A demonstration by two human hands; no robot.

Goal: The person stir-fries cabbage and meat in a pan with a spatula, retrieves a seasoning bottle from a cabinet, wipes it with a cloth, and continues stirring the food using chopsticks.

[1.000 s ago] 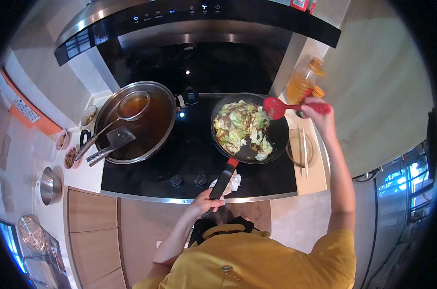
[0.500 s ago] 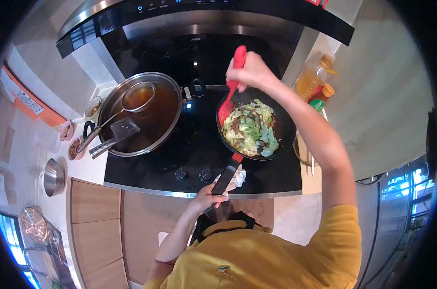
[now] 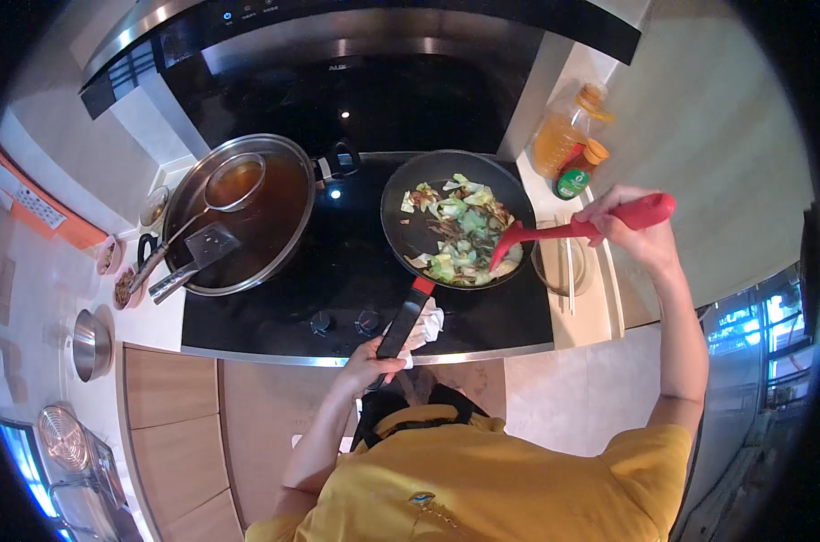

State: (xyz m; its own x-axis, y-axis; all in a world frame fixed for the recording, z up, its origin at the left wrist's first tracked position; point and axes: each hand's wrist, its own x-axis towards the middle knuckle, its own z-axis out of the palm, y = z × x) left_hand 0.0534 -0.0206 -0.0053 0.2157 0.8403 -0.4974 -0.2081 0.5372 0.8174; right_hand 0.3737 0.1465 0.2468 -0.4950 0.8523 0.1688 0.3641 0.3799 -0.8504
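Observation:
My left hand (image 3: 370, 364) is closed around the black handle of a frying pan (image 3: 410, 237) on the black stove. Chopped cabbage (image 3: 468, 226) with brown bits lies in the pan, mostly toward its right and front. In my right hand (image 3: 628, 226), right of the pan, is a red spatula (image 3: 554, 232); its head touches the cabbage at the pan's right side. A crumpled white cloth (image 3: 426, 325) sits beside the pan handle, partly hidden by it.
On the left burner stands a wide pot (image 3: 288, 244) of brown liquid, with a strainer (image 3: 235, 182) and a metal turner (image 3: 213, 246) across it. Bottles (image 3: 559, 135), a glass lid and chopsticks (image 3: 571, 271) are at the right. Small bowls (image 3: 127, 287) and a metal bowl (image 3: 92, 346) stand left.
My right hand and the spatula have swung from the pan's far left side to its right side. The cabbage has shifted toward the right and front, baring the pan's left part.

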